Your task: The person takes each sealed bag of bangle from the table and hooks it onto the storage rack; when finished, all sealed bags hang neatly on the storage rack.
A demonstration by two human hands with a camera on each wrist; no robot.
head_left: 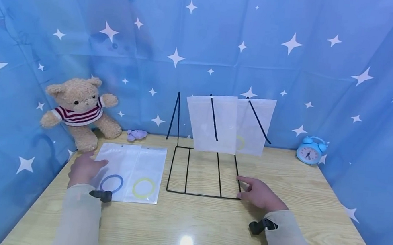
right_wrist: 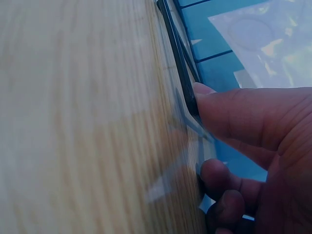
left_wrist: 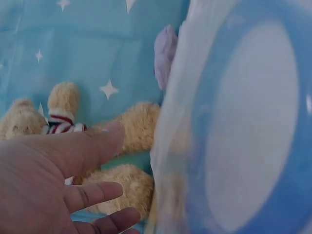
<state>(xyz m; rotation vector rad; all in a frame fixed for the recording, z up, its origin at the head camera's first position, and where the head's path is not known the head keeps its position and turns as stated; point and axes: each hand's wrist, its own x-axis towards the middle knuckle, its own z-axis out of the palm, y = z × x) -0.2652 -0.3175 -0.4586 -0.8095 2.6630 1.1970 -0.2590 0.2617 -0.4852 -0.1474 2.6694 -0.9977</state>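
Observation:
My left hand (head_left: pixel 83 170) is at the left edge of a clear plastic bag with a blue ring (head_left: pixel 111 183), its fingers loosely spread. In the left wrist view those fingers (left_wrist: pixel 95 192) stand apart from the bag, with nothing between them. A second bag with a yellow ring (head_left: pixel 143 188) lies against the first. My right hand (head_left: pixel 259 193) grips the front right corner of a black wire rack (head_left: pixel 193 194), thumb (right_wrist: pixel 234 114) against the bar. Two pale plastic bags hang from the rack's prongs, a left bag (head_left: pixel 200 119) and a right bag (head_left: pixel 261 113).
A teddy bear (head_left: pixel 80 117) in a striped top sits at the back left, near a small purple toy (head_left: pixel 137 134). A blue alarm clock (head_left: pixel 311 150) stands at the back right. Starry blue cloth (head_left: pixel 214 31) hangs around the wooden table (head_left: pixel 140 229).

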